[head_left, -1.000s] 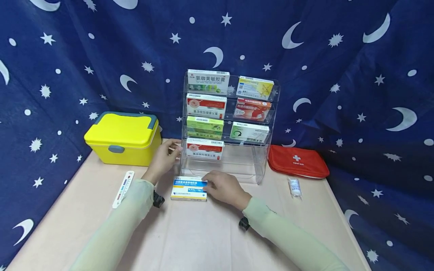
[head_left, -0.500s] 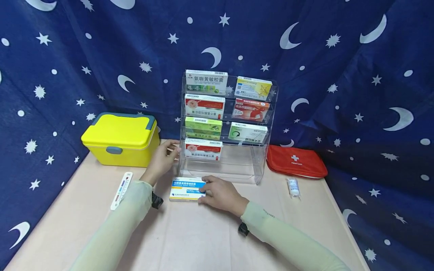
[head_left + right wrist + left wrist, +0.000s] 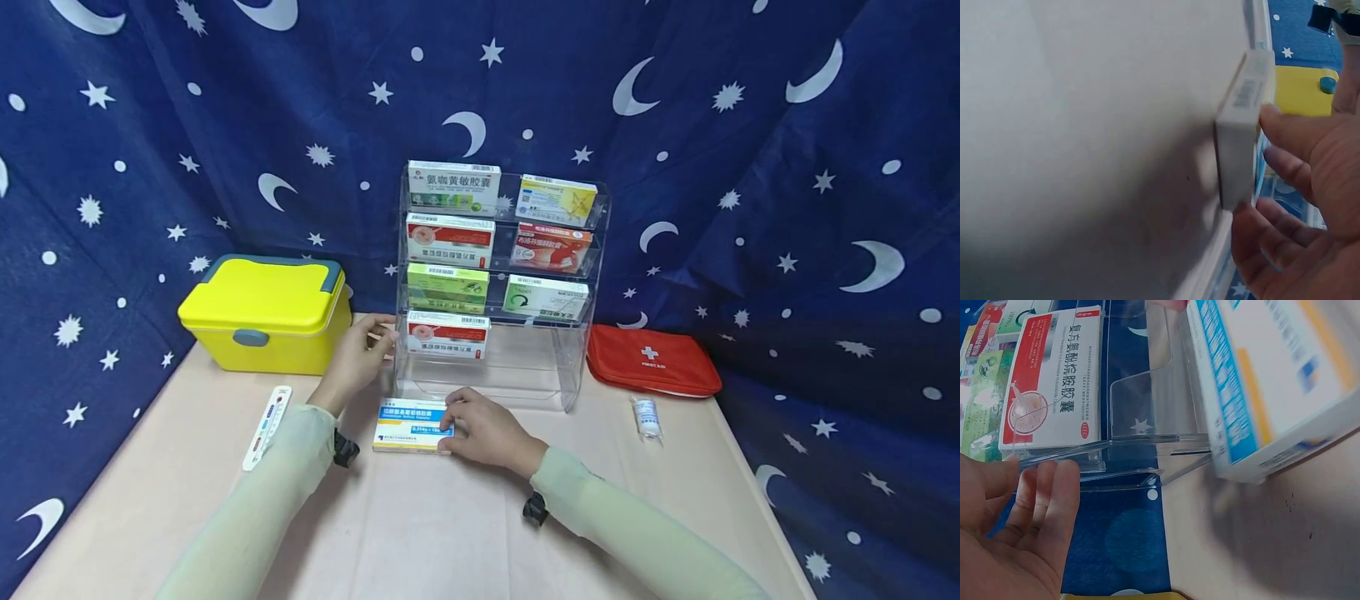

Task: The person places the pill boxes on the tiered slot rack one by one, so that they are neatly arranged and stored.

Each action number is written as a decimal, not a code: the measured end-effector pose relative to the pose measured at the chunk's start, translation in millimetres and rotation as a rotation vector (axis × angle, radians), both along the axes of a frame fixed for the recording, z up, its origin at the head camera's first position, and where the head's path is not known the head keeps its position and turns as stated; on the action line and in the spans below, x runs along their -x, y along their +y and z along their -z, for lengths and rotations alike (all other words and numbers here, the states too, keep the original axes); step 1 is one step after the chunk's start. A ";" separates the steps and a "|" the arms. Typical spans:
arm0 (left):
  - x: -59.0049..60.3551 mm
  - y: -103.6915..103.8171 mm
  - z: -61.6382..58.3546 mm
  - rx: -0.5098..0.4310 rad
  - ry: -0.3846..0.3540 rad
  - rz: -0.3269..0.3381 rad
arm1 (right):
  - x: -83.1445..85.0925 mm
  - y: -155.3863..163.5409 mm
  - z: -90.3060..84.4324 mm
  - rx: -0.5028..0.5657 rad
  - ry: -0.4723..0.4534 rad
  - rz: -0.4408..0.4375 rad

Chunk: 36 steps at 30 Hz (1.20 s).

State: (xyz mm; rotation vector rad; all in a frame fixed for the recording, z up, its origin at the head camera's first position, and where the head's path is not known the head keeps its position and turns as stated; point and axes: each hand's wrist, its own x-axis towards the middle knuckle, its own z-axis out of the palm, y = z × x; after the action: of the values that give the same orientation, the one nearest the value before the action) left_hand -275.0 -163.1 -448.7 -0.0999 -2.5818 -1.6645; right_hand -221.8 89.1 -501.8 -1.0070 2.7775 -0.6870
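Observation:
A white medicine box [image 3: 412, 425] with blue and yellow bands lies face up in front of a clear tiered display rack [image 3: 525, 358]. My right hand [image 3: 491, 429] pinches its right end, thumb at the near edge and fingers at the far side. In the right wrist view the box [image 3: 1238, 159] shows its plain end between thumb and fingertips. My left hand [image 3: 360, 354] pinches the rack's left side panel. The left wrist view has the thumb and fingertips of that hand [image 3: 1029, 525] at the panel's edge, beside a red-and-white medicine box [image 3: 1054, 381] in the rack.
Several medicine boxes, such as a green one [image 3: 447, 288], stand on the rack's tiers. Left are a yellow lidded case [image 3: 262, 321] and a white thermometer strip [image 3: 267, 427]; right are a red first aid pouch [image 3: 652, 362] and a wrapped bandage roll [image 3: 647, 418].
The right thumb has come down to the box's near edge, and the fingers have closed on its end. The left hand stays at the rack. The head view has shifted slightly.

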 end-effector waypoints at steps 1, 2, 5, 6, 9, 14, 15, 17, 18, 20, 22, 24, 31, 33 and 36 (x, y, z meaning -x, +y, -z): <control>0.3 0.1 0.4 -0.004 -0.002 0.003 | -0.9 0.5 -1.0 -0.003 -0.011 -0.004; 0.5 0.1 0.9 -0.003 -0.003 0.005 | -1.6 1.1 -1.5 -0.004 -0.018 -0.008; 1.0 0.5 1.7 -0.008 -0.001 0.007 | -3.8 3.7 -1.2 0.022 -0.027 0.002; 1.3 0.7 1.8 -0.008 0.001 0.007 | -4.1 4.8 0.4 0.039 -0.028 0.015; 0.9 0.7 1.2 0.002 0.004 0.005 | -5.4 6.7 5.9 0.088 -0.029 0.068; 0.2 0.7 -0.9 0.002 -0.021 -0.001 | -5.8 7.5 12.0 0.111 -0.057 0.099; 0.1 0.6 -1.4 0.002 -0.027 -0.001 | -5.6 7.5 12.5 0.114 -0.061 0.093; -0.3 0.9 -2.3 -0.001 -0.037 -0.004 | -5.6 7.3 12.6 0.133 -0.070 0.082; -0.4 1.0 -2.3 0.000 -0.039 -0.004 | -5.5 7.2 12.6 0.152 -0.075 0.079; -0.7 1.2 -2.6 0.003 -0.038 -0.001 | -5.1 7.4 13.0 0.201 -0.072 0.074; -0.9 1.4 -2.3 0.002 -0.039 0.000 | -4.5 7.3 12.9 0.249 -0.062 0.079; -1.0 1.5 -1.9 0.001 -0.040 0.000 | -3.9 7.0 13.2 0.281 -0.048 0.090; -1.7 1.6 -2.1 -0.003 -0.039 0.000 | -3.1 6.8 11.8 0.257 -0.086 0.101; -1.4 1.3 -1.7 -0.003 -0.036 0.005 | -4.0 7.5 11.2 0.240 -0.108 0.092; -0.9 1.5 -1.3 -0.002 -0.034 0.004 | -6.0 8.1 10.4 0.230 -0.144 0.094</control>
State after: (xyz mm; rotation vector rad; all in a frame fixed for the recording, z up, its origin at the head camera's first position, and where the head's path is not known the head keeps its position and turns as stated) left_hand -274.1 -161.6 -447.5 -0.0767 -2.6064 -1.6842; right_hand -215.8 97.2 -512.2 -0.8279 2.6791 -1.0680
